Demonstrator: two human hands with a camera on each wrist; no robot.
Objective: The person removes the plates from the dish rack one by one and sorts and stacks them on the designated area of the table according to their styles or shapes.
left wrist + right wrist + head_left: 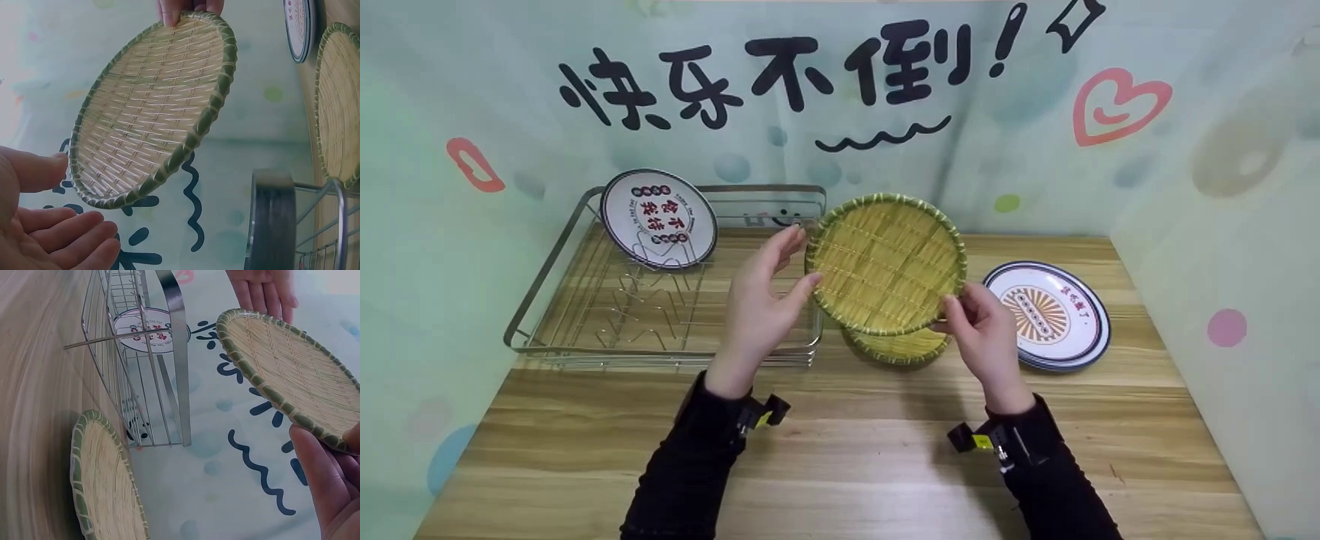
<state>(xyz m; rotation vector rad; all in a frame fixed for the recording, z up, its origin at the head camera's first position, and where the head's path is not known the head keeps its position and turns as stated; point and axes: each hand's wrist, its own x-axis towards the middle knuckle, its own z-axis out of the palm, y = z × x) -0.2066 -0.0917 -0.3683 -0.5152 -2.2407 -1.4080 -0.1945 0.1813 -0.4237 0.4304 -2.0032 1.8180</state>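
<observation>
A round woven bamboo tray (889,262) with a green bound rim is held up and tilted. My right hand (990,337) pinches its lower right rim between thumb and fingers. At the opposite side, my left hand (761,300) is spread, its thumb right at the rim; in the left wrist view its fingers (73,239) stretch out loosely below the edge. Under the raised tray, a second woven tray (900,351) lies on the table, partly covered from above in the head view.
On the left stands a metal wire dish rack (585,350), with a white printed plate (660,217) leaning upright at its back. Several blue-rimmed plates (1039,319) are stacked to the right. A printed cloth backdrop (885,165) rises behind the wooden table (847,465).
</observation>
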